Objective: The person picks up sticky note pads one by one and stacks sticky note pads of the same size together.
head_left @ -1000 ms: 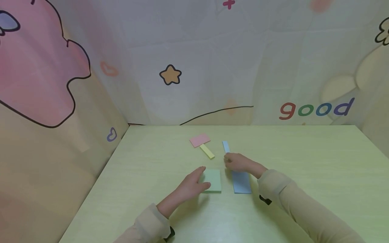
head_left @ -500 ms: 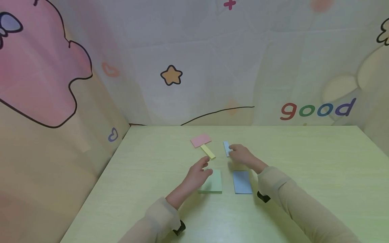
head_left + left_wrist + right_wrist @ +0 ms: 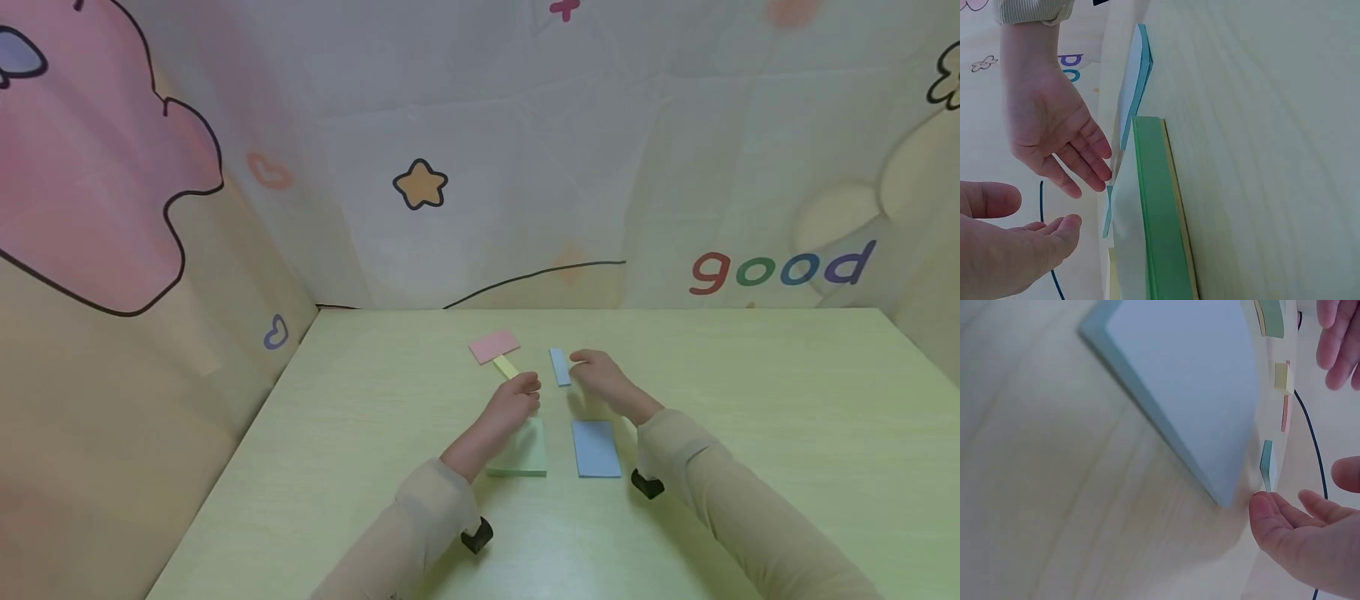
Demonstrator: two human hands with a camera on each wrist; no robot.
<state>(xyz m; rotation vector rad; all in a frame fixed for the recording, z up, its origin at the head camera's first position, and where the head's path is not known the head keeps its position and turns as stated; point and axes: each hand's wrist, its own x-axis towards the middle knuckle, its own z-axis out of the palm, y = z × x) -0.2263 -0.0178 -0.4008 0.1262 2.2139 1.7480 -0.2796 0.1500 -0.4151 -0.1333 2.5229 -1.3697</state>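
Observation:
In the head view my left hand (image 3: 510,408) reaches across the green sticky note pad (image 3: 531,454), its fingertips beside the narrow yellow sticky note pad (image 3: 505,366), partly hidden by them. The left wrist view shows a gap between its thumb and fingers (image 3: 1063,234), with nothing held. My right hand (image 3: 606,382) is just right of the narrow light-blue sticky note pad (image 3: 559,367). Its fingers are extended in the left wrist view and hold nothing. Nearer to me lies the blue rectangular sticky note pad (image 3: 597,450), under the right wrist's side.
A pink sticky note pad (image 3: 494,347) lies at the back, touching the yellow one's far end. The pale wood-look table (image 3: 712,367) meets a printed cloth backdrop (image 3: 510,167) at its far edge, and more cloth rises along the left.
From the green pad, my left hand has moved forward and right to the yellow pad. My right hand has drawn off the light-blue pad, leaving it lying on the table.

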